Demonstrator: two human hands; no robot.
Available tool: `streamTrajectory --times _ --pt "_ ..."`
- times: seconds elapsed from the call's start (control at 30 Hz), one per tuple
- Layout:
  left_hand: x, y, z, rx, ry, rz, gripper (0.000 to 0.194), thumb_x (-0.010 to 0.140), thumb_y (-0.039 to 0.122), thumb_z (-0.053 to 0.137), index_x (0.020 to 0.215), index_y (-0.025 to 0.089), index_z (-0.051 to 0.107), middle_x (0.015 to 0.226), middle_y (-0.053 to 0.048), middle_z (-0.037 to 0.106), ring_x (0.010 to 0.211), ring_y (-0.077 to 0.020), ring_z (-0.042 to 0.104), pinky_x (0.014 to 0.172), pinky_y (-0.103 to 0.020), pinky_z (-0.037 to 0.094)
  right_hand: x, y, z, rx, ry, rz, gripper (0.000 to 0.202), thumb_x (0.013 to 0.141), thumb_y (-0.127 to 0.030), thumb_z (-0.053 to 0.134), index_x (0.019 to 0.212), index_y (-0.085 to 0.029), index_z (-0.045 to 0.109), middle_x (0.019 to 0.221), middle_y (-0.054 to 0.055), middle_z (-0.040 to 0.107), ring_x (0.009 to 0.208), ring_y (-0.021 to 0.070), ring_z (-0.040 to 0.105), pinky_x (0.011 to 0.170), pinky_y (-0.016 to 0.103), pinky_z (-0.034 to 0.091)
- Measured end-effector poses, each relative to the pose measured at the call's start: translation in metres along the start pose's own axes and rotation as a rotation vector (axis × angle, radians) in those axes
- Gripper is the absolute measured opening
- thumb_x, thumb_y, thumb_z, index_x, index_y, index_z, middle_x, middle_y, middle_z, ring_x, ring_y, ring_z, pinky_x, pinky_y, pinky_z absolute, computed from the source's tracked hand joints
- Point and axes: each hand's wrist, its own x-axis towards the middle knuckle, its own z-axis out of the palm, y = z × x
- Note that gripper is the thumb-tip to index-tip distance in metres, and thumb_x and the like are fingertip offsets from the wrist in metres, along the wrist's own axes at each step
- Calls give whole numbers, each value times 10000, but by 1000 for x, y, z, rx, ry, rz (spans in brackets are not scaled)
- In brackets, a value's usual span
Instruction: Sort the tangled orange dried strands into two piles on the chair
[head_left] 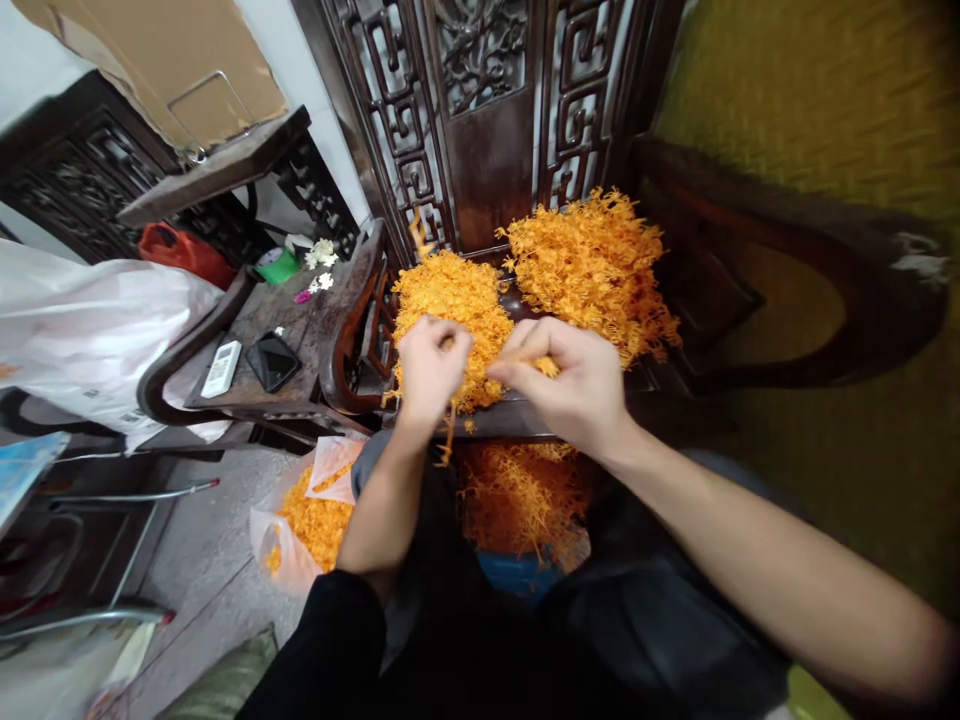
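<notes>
Two heaps of small orange pieces lie on a dark carved wooden seat. The left heap (450, 285) looks fine and crumbly; the right heap (592, 265) is made of branching, sprig-like pieces. In front of the left heap, my left hand (431, 365) is closed in a fist, with a thin orange strand (448, 440) hanging just below it. My right hand (566, 380) pinches thumb to forefinger, and a bit of an orange branching piece (547, 366) shows within its curled fingers. The hands are close together, slightly apart.
Between my legs, a blue container (517, 575) holds tangled orange strands (525, 490). A plastic bag (274, 540) of orange pieces stands on the floor at left. A side table carries a white remote (222, 368), a black phone-like object (273, 361) and green tape (277, 265).
</notes>
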Motion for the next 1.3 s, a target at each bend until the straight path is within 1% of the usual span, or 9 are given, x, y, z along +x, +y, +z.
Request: streamTrajectory --times 0.1,0.23,0.37,0.47,0.73,0.9,1.03,1.17,1.3 --pt "6 -5 -15 -244 -87 -176 189 843 330 757 741 172 771 702 -8 650 651 -121 512 659 -286 396 -1 -14 -10 93 -92 -5 280 875 -417 788 760 -197 659 803 25 710 597 112 584 591 288 473" --pt "-4 12 -30 -484 -283 -167 163 757 347 873 805 201 819 779 -18 702 713 -113 578 668 -261 442 6 -11 -30 27 -122 119 280 953 -442 691 1083 -202 751 829 24 738 503 89 540 504 270 439" --pt "-16 29 -36 -559 -346 -115 125 747 282 891 851 231 844 883 -45 760 882 -150 675 788 -272 532 6 -9 -35 -222 -178 47 337 970 -433 657 1183 -203 779 1007 67 782 858 192 720 772 330 561" --pt "-19 28 -33 -601 -361 -150 128 767 276 877 885 236 847 928 -53 786 873 -159 711 789 -283 572 4 -9 -30 -307 -274 4 336 949 -433 683 1198 -227 776 1176 77 773 1071 251 722 957 390 547" --pt "-23 23 -19 -562 -174 -177 183 741 289 891 793 174 758 842 -43 779 714 -125 712 704 -259 587 4 -8 -29 -396 -303 29 258 956 -446 664 990 -208 756 960 55 780 863 213 709 807 342 509" --pt "-28 33 -15 -317 -8 -28 138 778 201 825 711 165 711 757 -21 735 710 -119 680 658 -240 545 2 -10 -25 -784 -346 -89 250 1002 -352 544 872 -185 676 873 85 723 711 191 614 655 333 371" --pt "-24 36 -31 -380 80 -63 157 761 219 845 729 160 704 781 -9 725 585 -83 626 552 -224 512 12 5 -51 -1059 -124 22 161 965 -299 568 933 -173 661 902 137 701 694 226 602 658 360 356" --pt "-18 31 -35 -664 34 -138 286 706 272 904 727 159 641 799 -9 718 538 -84 624 520 -235 524 20 15 -77 -800 38 81 140 937 -313 633 864 -194 631 928 126 719 801 246 656 731 375 453" --pt "-15 27 -19 -905 -63 -190 374 681 304 928 732 170 582 796 5 703 592 -73 632 579 -222 532 9 5 -60 -355 -164 231 185 942 -405 649 966 -221 656 720 19 675 565 161 578 576 320 450"
